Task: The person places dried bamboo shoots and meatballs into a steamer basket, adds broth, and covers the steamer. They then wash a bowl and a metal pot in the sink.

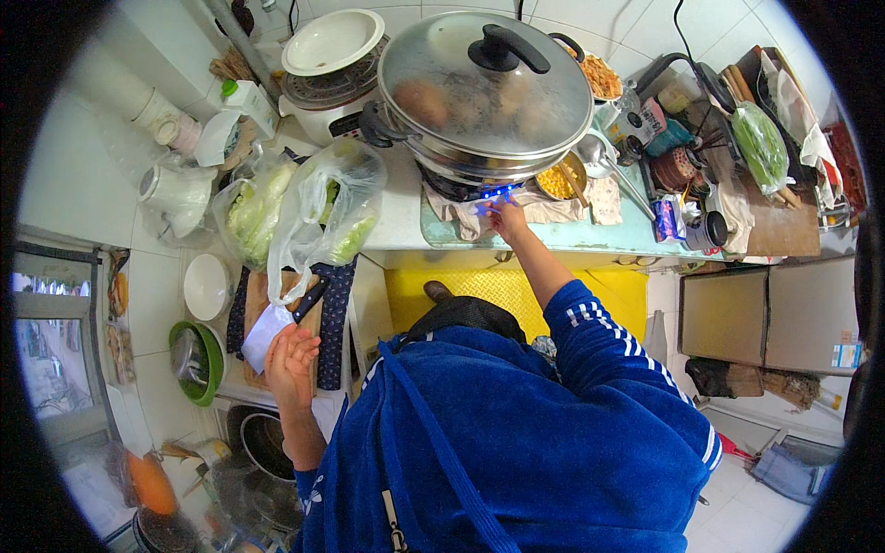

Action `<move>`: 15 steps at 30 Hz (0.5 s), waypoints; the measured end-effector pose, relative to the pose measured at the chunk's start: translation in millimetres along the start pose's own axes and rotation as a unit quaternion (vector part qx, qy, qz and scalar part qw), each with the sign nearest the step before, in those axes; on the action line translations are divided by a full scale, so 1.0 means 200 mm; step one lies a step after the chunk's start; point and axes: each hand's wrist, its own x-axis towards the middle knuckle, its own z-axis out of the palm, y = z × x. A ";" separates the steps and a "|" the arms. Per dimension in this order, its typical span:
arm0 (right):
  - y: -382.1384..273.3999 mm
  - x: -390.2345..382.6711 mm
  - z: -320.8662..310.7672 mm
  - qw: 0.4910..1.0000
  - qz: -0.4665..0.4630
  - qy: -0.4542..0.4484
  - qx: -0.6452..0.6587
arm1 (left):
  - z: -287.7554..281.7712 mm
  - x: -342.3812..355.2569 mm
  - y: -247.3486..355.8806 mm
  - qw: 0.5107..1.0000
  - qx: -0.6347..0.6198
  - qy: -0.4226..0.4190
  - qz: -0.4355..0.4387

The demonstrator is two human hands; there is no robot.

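Observation:
My right hand (507, 219) reaches to the front panel of a cooker (493, 194) with lit blue lights. Its fingertips are at the panel, and I see nothing held. Above it sits a large steamer pot (433, 152) under a steamed glass lid (489, 92), with blurred brownish shapes inside. My left hand (293, 358) is open, fingers stretched, beside the pale blade of a cleaver (267, 334). The cleaver's black handle points away, and it lies on a wooden cutting board (256, 297). Plastic bags of green vegetables (343, 198) stand just beyond the board.
A pan of yellow food with a spoon (558, 181) stands right of the cooker. A white bowl (334, 41) rests on another appliance at the far left. A green basin (212, 364) is at the left. Jars, a can (664, 219) and bagged greens (761, 152) crowd the right counter.

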 end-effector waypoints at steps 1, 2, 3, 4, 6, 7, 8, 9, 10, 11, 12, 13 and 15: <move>0.00 0.00 0.00 1.000 -0.003 -0.007 -0.007 | 0.00 0.00 0.00 1.000 0.006 -0.003 0.002; 0.00 0.00 0.00 1.000 -0.003 -0.019 -0.013 | -0.01 0.00 0.00 1.000 0.011 -0.005 0.004; 0.00 0.00 0.01 1.000 0.001 -0.015 -0.022 | -0.01 0.00 0.00 1.000 0.020 -0.004 0.009; -0.01 0.00 0.01 0.999 -0.004 -0.028 -0.023 | -0.01 0.00 0.00 1.000 0.015 -0.007 0.006; -0.02 0.00 0.01 0.999 -0.005 -0.014 -0.031 | -0.01 0.00 -0.01 1.000 0.012 -0.007 0.007; -0.02 0.00 0.01 0.999 -0.007 -0.016 -0.031 | -0.02 0.00 -0.01 1.000 0.012 -0.009 0.005; -0.03 0.00 0.02 0.999 -0.005 -0.008 -0.031 | -0.02 -0.01 -0.01 1.000 0.011 -0.011 0.004; -0.03 -0.01 0.02 0.999 -0.004 -0.001 -0.032 | -0.02 -0.01 -0.01 1.000 0.011 -0.013 0.003; -0.03 0.00 0.02 0.999 0.000 0.003 -0.035 | -0.02 -0.01 -0.01 1.000 0.010 -0.014 0.003; -0.03 0.00 0.02 0.999 0.003 0.006 -0.037 | -0.02 -0.01 -0.01 1.000 0.009 -0.015 0.002; -0.02 0.01 0.02 0.999 0.007 0.009 -0.039 | -0.02 -0.01 -0.01 1.000 0.010 -0.012 0.000; -0.02 0.02 0.02 0.999 0.017 0.002 -0.047 | -0.02 -0.02 -0.01 1.000 0.008 -0.013 -0.001; 0.00 0.05 0.00 0.997 0.038 -0.012 -0.063 | -0.03 -0.01 0.00 1.000 0.011 -0.004 0.000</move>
